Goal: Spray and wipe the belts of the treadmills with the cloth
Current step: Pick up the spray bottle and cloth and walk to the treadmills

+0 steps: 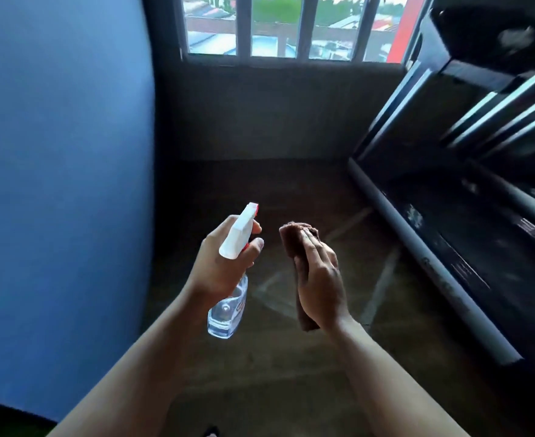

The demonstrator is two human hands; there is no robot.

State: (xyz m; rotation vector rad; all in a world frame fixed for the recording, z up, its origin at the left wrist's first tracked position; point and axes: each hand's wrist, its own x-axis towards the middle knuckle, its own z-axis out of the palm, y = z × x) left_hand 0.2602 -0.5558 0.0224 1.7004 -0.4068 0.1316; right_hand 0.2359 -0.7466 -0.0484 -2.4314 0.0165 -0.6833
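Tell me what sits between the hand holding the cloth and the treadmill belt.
Head view: only bare floor, then the treadmill's grey side rail before the belt. The right hand holds the cloth.

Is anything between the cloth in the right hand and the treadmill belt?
Nothing visible blocks it. The right hand holds the cloth over bare floor; the belt lies to its right, past the treadmill's low grey side rail.

Clear spray bottle [228, 307] upright, brown cloth [294, 244] bunched beside, treadmill belt [480, 244] right
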